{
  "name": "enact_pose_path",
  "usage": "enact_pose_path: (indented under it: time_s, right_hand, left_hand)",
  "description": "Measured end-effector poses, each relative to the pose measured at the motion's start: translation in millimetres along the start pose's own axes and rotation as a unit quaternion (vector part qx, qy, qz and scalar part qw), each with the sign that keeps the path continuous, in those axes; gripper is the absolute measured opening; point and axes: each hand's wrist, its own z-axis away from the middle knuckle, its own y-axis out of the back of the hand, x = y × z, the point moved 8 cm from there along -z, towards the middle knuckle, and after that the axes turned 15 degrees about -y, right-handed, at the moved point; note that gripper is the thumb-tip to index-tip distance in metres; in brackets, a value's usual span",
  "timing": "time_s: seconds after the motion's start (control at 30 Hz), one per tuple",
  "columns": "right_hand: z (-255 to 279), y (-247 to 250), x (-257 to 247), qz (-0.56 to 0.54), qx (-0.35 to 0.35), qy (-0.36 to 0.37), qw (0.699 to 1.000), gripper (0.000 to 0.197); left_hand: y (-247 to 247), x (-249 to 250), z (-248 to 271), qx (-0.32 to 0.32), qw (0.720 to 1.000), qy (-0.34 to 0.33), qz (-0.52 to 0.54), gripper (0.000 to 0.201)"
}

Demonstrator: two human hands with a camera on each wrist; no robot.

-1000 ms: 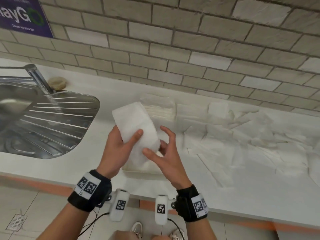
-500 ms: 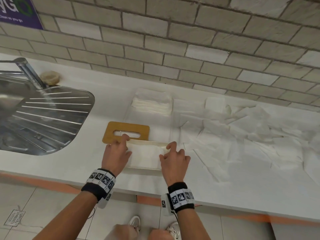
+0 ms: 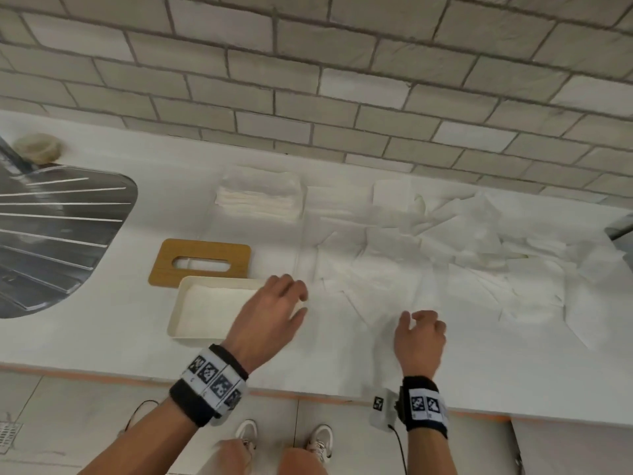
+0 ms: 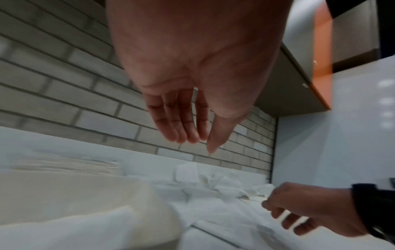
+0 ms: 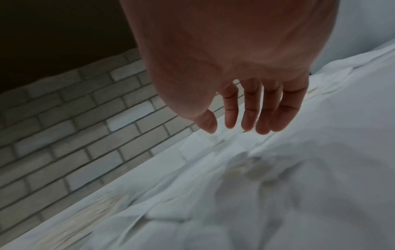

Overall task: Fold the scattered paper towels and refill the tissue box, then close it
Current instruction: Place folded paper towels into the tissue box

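- The tissue box (image 3: 181,306) is a shallow cream tray with rounded corners, open at the top, standing near the front edge of the white counter (image 3: 102,337)
- A flat layer of folded white paper (image 3: 219,306) lies inside it, below the rim
- Its lid (image 3: 200,258), a tan wood-look rectangle with a long rounded slot, lies flat on the counter just behind the box; from the head view the box's far rim overlaps the lid's near edge
- A neat stack of folded towels (image 3: 260,200) sits further back, near the brick wall (image 3: 308,80)
- Scattered paper towels (image 3: 428,255), white and creased, spread loosely across the counter to the right of the box, some overlapping
- The left hand (image 3: 270,313) hovers over the box's right end, palm down; in the left wrist view its fingers (image 4: 181,121) are straight and close together, holding nothing
- The right hand (image 3: 419,341) is above the nearest loose towels, its fingers (image 5: 250,110) slightly parted and loosely bent, holding nothing
- A steel sink drainboard (image 3: 51,234) lies at the left of the counter
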Motion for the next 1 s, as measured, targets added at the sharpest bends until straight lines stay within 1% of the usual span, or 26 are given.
enact_pose_path:
  time_s: [0.03, 0.07, 0.17, 0.27, 0.33, 0.37, 0.4, 0.43, 0.5, 0.53, 0.57, 0.6, 0.63, 0.67, 0.73, 0.8, 0.83, 0.9, 1.0]
  right_hand:
    - [-16, 4, 5, 0.001, -0.009, -0.01, 1.0, 0.02]
    - [-31, 6, 2, -0.005, -0.018, 0.002, 1.0, 0.017]
    - [-63, 3, -34, -0.011, -0.061, 0.08, 0.995, 0.017]
    - [-89, -21, -74, 0.022, -0.111, 0.127, 0.985, 0.028]
    - [-100, -37, -94, 0.066, -0.129, 0.149, 0.978, 0.038]
    - [-103, -44, -103, 0.102, -0.131, 0.174, 0.971, 0.046]
    - [-102, -50, -111, 0.142, -0.132, 0.213, 0.958, 0.057]
    - [-98, -57, -118, 0.178, -0.142, 0.26, 0.938, 0.068]
    - [-87, -74, -125, 0.246, -0.182, 0.356, 0.883, 0.089]
    - [-83, -84, -124, 0.28, -0.201, 0.392, 0.853, 0.095]
    - [-82, -92, -121, 0.309, -0.215, 0.412, 0.83, 0.098]
    - [-84, -97, -120, 0.327, -0.223, 0.415, 0.819, 0.098]
    - [-87, -101, -118, 0.333, -0.231, 0.407, 0.819, 0.095]
    - [-89, -104, -118, 0.334, -0.237, 0.399, 0.821, 0.091]
    - [-90, -108, -120, 0.336, -0.243, 0.399, 0.818, 0.08]
    - [-90, -111, -125, 0.333, -0.259, 0.396, 0.816, 0.069]
    - [-90, -112, -128, 0.326, -0.274, 0.386, 0.819, 0.064]
    - [-91, -114, -134, 0.318, -0.302, 0.364, 0.821, 0.055]
    - [-95, -117, -144, 0.335, -0.311, 0.361, 0.813, 0.051]
  left_hand:
    - [-18, 12, -16, -0.031, 0.999, -0.019, 0.009, 0.018]
    - [-37, 20, -34, -0.065, 0.997, -0.031, 0.012, 0.017]
    - [-89, 21, -103, -0.161, 0.986, -0.021, -0.023, 0.022]
    - [-127, -12, -168, -0.208, 0.976, 0.039, -0.049, 0.028]
    - [-149, -44, -192, -0.228, 0.967, 0.095, -0.065, 0.034]
    - [-158, -60, -197, -0.231, 0.962, 0.123, -0.075, 0.04]
    - [-166, -74, -198, -0.23, 0.958, 0.152, -0.085, 0.049]
    - [-172, -87, -196, -0.228, 0.953, 0.181, -0.089, 0.06]
    - [-186, -107, -189, -0.242, 0.939, 0.233, -0.07, 0.081]
    - [-192, -115, -187, -0.248, 0.933, 0.254, -0.058, 0.088]
    - [-196, -121, -185, -0.249, 0.928, 0.273, -0.049, 0.091]
    - [-198, -125, -184, -0.246, 0.924, 0.288, -0.044, 0.091]
    - [-198, -127, -184, -0.244, 0.922, 0.297, -0.042, 0.087]
    - [-198, -127, -184, -0.239, 0.923, 0.3, -0.043, 0.077]
    - [-195, -125, -188, -0.213, 0.933, 0.287, -0.04, 0.05]
    - [-190, -124, -191, -0.159, 0.947, 0.278, -0.005, 0.024]
    - [-188, -125, -191, -0.134, 0.95, 0.282, 0.016, 0.017]
    - [-185, -127, -189, -0.108, 0.951, 0.288, 0.046, 0.021]
    - [-183, -124, -193, -0.105, 0.959, 0.251, 0.084, 0.023]
